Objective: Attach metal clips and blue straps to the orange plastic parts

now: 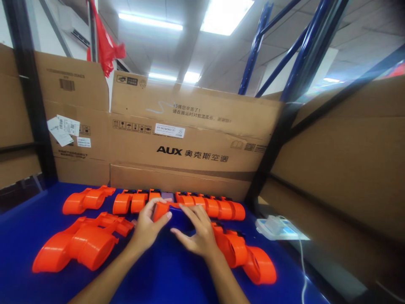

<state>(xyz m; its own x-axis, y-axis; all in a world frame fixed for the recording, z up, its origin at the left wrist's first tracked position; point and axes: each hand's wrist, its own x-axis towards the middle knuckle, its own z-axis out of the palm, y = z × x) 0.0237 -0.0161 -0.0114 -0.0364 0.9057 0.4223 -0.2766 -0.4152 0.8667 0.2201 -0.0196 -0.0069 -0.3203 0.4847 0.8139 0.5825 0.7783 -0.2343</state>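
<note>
My left hand (150, 226) grips an orange plastic part (161, 210) above the middle of the blue table, its thumb on the near side. At the part's right end is my right hand (201, 232), fingertips on the top edge and thumb curved below. A dark blue patch (180, 217) shows between the right thumb and fingers; I cannot tell whether it is a piece or the tabletop. The held part's underside is hidden. Behind the hands stand a row of similar orange ring-shaped parts (211, 207) with black pieces on top and a flat greyish rectangular thing (167, 196).
Larger orange parts (95, 247) lie at the left, with more orange parts (261, 266) at the right. A white power strip (281, 229) with a cable sits by the right edge. Cardboard (190, 143) walls the back, between dark posts (268, 160).
</note>
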